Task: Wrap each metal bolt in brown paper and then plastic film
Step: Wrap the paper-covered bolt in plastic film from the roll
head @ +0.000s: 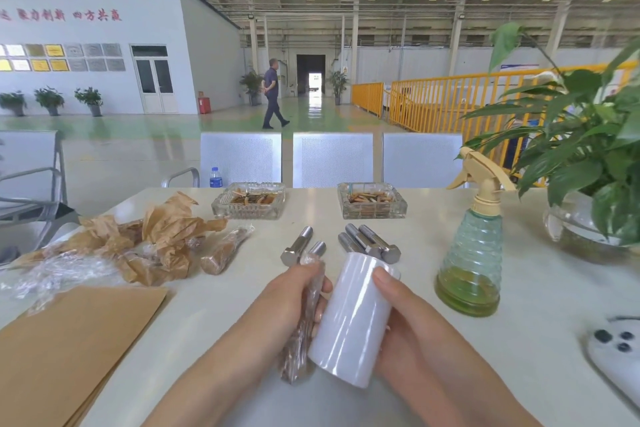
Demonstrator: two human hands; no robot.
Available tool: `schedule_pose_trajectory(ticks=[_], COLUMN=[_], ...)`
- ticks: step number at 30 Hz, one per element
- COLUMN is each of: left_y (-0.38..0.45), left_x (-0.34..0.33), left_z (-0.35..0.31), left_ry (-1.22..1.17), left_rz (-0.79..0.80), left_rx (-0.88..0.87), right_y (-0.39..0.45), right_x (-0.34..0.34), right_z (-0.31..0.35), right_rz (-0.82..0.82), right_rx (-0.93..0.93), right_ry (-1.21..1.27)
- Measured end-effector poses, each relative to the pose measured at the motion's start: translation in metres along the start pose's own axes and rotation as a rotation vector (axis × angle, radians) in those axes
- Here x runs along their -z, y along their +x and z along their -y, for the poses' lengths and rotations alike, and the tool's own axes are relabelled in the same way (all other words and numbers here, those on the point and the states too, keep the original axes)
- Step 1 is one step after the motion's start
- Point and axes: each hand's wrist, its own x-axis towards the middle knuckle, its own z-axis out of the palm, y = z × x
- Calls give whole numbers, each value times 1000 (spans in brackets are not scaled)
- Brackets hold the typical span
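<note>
Your left hand (294,302) curls around a bolt (304,319) that is wrapped in brown paper with shiny, crinkly film over it. The bolt is long and thin, and it stands almost upright, with its lower end poking out below your palm. Your right hand (398,326) holds a roll (353,319) of plastic film. The roll is smooth, white and round like a cup, and it leans a bit to the right. Your thumb lies along its top right side and your fingers curl around behind it. The roll touches the wrapped bolt, side by side, just above the tabletop (540,291), which is pale and smooth.

Past your hands lie bare bolts (370,243), grey and shiny, with six-sided heads. Two lie to the left and three to the right, near each other. To the far left sits a heap of crumpled paper (166,236) mixed with clear film. A done bolt (225,250) lies beside it. Flat brown sheets (69,350) lie at the near left edge. To your right stands a bumpy green spray bottle (471,260).
</note>
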Motion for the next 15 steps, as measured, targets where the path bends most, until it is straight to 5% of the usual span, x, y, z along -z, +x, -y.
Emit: schedule_pose_trajectory(ticks=[3,7,15], left_y=[-4,-5,-9], left_x=[1,8,-1], left_z=[-10,-12,-18], left_ry=[-117,-7,-108], left_rz=[123,68,51], left_rx=[47,-102,-81], right_y=[6,14,14], right_x=[6,11,11], right_z=[1,-1,-11], right_rz=[16,-33,45], right_rx=[35,85,4], right_ry=[120,147,80])
